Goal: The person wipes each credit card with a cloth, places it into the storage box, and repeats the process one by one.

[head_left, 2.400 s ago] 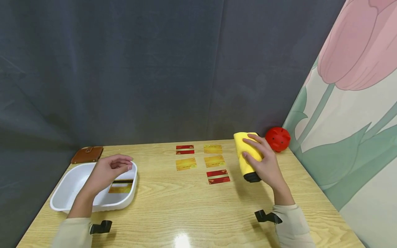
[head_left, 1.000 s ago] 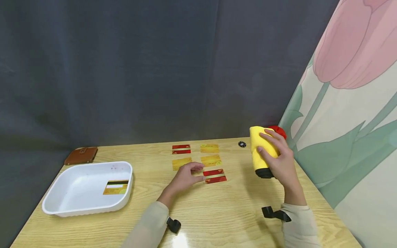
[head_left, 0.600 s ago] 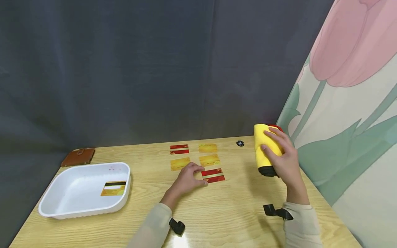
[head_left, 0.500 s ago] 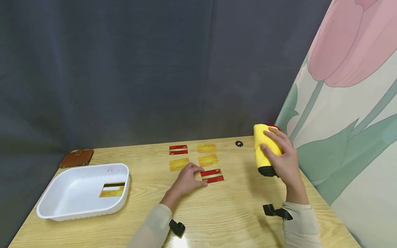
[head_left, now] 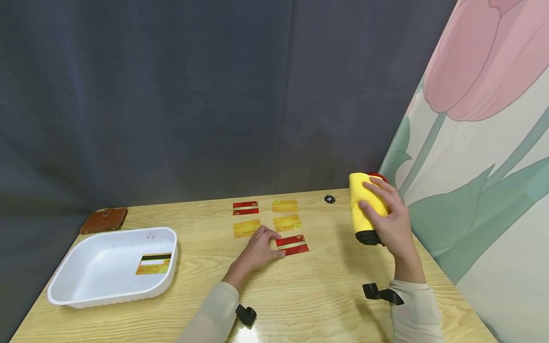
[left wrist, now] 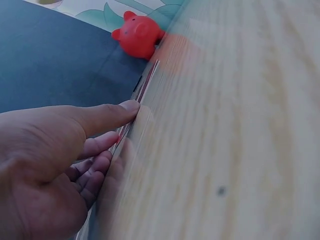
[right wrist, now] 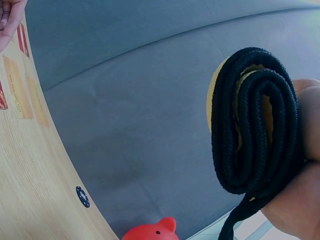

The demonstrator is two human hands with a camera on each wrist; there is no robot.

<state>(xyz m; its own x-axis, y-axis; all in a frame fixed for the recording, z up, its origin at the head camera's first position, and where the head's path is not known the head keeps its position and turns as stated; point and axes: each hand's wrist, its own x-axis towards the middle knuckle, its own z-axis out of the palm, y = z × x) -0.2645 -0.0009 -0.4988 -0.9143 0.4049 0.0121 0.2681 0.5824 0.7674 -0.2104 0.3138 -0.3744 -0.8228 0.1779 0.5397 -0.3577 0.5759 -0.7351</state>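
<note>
Near red card (head_left: pixel 293 245): on surface (head_left: pixel 309 295), left hand (head_left: pixel 257 251) pinching its long edges, likely the best hold; probably light, stiff, slippery. Yellow cloth (head_left: pixel 361 223): raised, gripped by right hand (head_left: pixel 391 216); probably soft.

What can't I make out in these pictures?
Head view: most of the red pig, behind yellow cloth and right grip.
Head view: print on the card in the white tray, too small.
Left wrist view: the near red card's face, seen nearly edge-on.
Right wrist view: the left grip, cut off by the edge.
</note>
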